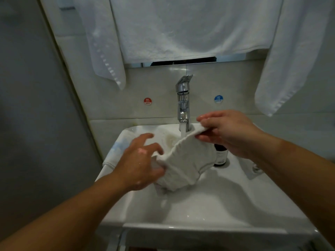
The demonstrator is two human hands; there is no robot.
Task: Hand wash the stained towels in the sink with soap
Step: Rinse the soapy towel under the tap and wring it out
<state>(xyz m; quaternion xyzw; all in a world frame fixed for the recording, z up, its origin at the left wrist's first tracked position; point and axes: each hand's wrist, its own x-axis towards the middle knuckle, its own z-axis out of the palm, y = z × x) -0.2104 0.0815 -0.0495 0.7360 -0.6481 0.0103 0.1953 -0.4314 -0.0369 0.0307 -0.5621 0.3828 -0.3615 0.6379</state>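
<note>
I hold a small towel (190,163) stretched between both hands over the sink (199,225), hands apart, one at each end. My right hand (230,134) pinches the upper corner between thumb and fingertips, just beside the tap (183,98), and the running water (183,130) falls onto the towel's top edge there. My left hand (143,163) is lower and nearer to me, gripping the other end; the thumb and lower fingers are closed on the cloth while the first two fingers stick out loosely, a bit blurred. The towel sags in the middle and its bottom fold hangs down into the basin. A second towel (117,151) lies draped over the left rim and into the back of the basin, where a pale brownish mark (170,140) shows on it. A dark bottle (220,156) stands on the sink ledge, partly hidden behind the towel I hold. On the wall, a red sticker (148,101) sits left of the tap and a blue sticker (218,99) right of it. White hanging towels (181,33) cover the wall above.
</note>
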